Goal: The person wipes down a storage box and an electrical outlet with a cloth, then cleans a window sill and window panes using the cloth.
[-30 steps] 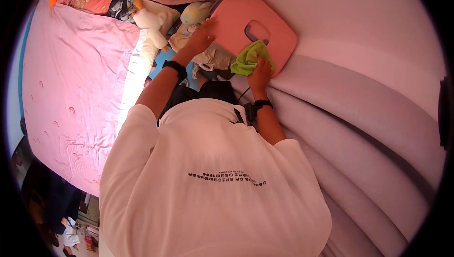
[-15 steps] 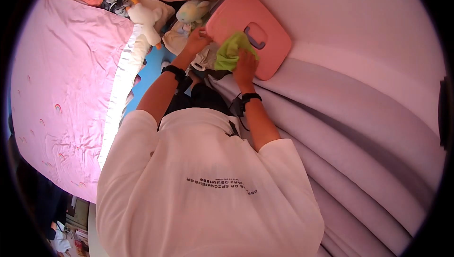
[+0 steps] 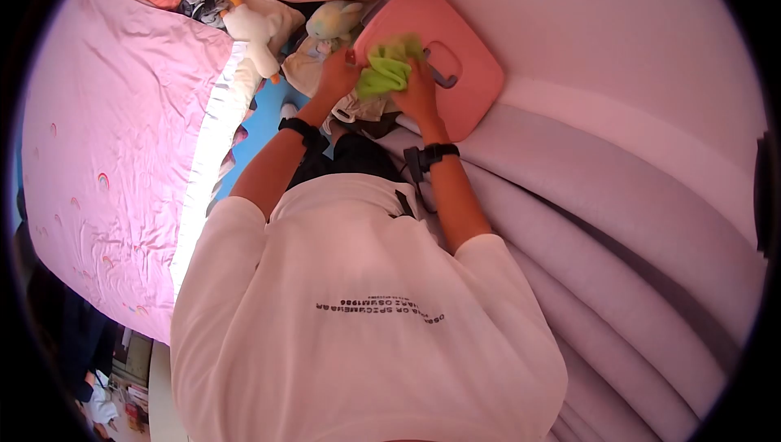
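Your right hand (image 3: 418,95) has its fingers closed on the green cloth (image 3: 386,74), which is bunched, partly blurred, and positioned over the left part of the pink panel (image 3: 473,84), beside the dark handle (image 3: 443,80). Your left hand (image 3: 338,77) is at the panel's left edge with fingers partly bent; whether they grip that edge cannot be determined. The pale plush toy (image 3: 332,24) lies just beyond your left hand, near the white plush toy (image 3: 255,35).

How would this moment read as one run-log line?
left hand: by edge of pink panel, contact unclear | right hand: grip on green cloth | cloth: bunched, partly blurred
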The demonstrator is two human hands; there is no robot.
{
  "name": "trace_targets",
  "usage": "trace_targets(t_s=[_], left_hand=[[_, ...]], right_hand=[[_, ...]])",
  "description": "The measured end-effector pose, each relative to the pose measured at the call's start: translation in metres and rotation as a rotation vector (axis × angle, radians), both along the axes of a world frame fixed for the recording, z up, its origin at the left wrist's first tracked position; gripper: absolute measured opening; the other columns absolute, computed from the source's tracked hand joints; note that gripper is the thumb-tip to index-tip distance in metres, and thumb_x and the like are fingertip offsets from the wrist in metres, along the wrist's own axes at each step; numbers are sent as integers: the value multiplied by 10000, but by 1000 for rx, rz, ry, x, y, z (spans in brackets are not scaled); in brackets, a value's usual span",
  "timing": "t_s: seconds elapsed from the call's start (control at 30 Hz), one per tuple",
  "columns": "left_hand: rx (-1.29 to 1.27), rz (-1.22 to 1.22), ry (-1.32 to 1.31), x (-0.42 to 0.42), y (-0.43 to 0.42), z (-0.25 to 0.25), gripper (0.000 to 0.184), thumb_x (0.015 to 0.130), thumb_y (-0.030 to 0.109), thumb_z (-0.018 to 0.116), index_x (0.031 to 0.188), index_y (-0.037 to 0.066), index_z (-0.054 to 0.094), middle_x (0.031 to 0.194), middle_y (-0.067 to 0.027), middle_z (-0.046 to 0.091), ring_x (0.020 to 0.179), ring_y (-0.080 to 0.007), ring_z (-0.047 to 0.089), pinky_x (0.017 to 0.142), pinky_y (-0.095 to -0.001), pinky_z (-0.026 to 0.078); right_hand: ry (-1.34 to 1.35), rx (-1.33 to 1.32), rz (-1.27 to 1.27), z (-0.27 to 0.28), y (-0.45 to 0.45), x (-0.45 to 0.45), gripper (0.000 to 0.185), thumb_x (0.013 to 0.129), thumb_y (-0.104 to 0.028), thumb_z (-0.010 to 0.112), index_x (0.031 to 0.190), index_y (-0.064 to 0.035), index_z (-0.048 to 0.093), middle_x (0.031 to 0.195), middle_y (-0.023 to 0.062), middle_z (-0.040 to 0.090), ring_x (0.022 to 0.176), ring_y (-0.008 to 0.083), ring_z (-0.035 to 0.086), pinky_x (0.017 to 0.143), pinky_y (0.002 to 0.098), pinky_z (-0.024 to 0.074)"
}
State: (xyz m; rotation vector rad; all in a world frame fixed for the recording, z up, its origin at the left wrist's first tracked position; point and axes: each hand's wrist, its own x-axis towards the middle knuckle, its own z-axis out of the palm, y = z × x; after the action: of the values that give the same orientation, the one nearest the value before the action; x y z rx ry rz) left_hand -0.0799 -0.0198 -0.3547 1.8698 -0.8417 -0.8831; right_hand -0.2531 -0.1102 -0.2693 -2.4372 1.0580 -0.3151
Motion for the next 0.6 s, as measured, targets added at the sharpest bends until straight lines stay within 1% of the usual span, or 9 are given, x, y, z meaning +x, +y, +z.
trace_targets(t_s=[0.1,0.17,0.23,0.27,0.33,0.4,0.47,0.53,0.6], left_hand=[[6,25,-43,3,1,-3,431,799,179,763,1161,-4,617,1009,-154,725,912,-268,720,808,-373,564],[-29,74,69,3,1,13,405,776,217,782,1086,5,629,975,-183,724,924,-344,707,811,-435,546],[13,55,118,6,2,15,419,768,212,789,1097,11,626,970,-177,725,925,-336,708,808,-431,547],[56,30,170,7,2,15,434,760,207,797,1109,17,623,965,-171,727,925,-329,709,806,-427,547],[64,71,208,1,-1,2,442,757,197,798,1121,24,618,950,-163,725,924,-327,708,808,-421,547],[71,111,246,1,-3,-2,451,755,187,800,1133,30,613,935,-155,724,924,-326,707,810,-416,546],[92,58,178,4,-3,4,470,758,187,797,1153,31,597,900,-144,716,914,-328,702,812,-415,545],[107,40,199,6,-5,11,485,763,169,788,1179,29,584,937,-151,711,927,-326,698,816,-417,544],[126,26,222,7,-5,23,500,767,151,780,1205,28,572,975,-159,706,939,-324,694,820,-419,544]], right_hand=[[-13,-44,142,17,-27,67,610,690,-213,796,1254,-93,598,1180,200,568,1071,423,581,899,502,498],[6,-58,222,20,-48,89,589,703,-209,779,1263,-127,617,1196,186,566,1071,416,581,904,501,498],[128,-150,211,14,-75,95,570,735,-202,733,1294,-185,626,1223,163,561,1081,402,582,917,502,498],[128,-151,217,12,-90,95,570,735,-202,733,1294,-185,626,1223,163,561,1081,402,582,917,502,498],[172,-153,-67,-2,-125,77,538,757,-208,708,1288,-173,627,1229,167,564,1126,399,576,935,519,493],[143,-261,-149,-23,-151,41,503,769,-209,704,1264,-168,624,1249,180,566,1159,406,572,938,525,500],[301,-127,-291,-3,-152,13,534,773,-224,713,1290,-157,598,1271,197,567,1168,415,573,938,524,509],[397,-152,-424,-6,-149,-26,579,776,-239,722,1327,-147,571,1264,203,575,1131,410,594,907,519,525],[379,-97,-464,3,-135,-47,634,771,-268,735,1363,-152,542,1295,228,556,1176,433,563,953,529,499]])
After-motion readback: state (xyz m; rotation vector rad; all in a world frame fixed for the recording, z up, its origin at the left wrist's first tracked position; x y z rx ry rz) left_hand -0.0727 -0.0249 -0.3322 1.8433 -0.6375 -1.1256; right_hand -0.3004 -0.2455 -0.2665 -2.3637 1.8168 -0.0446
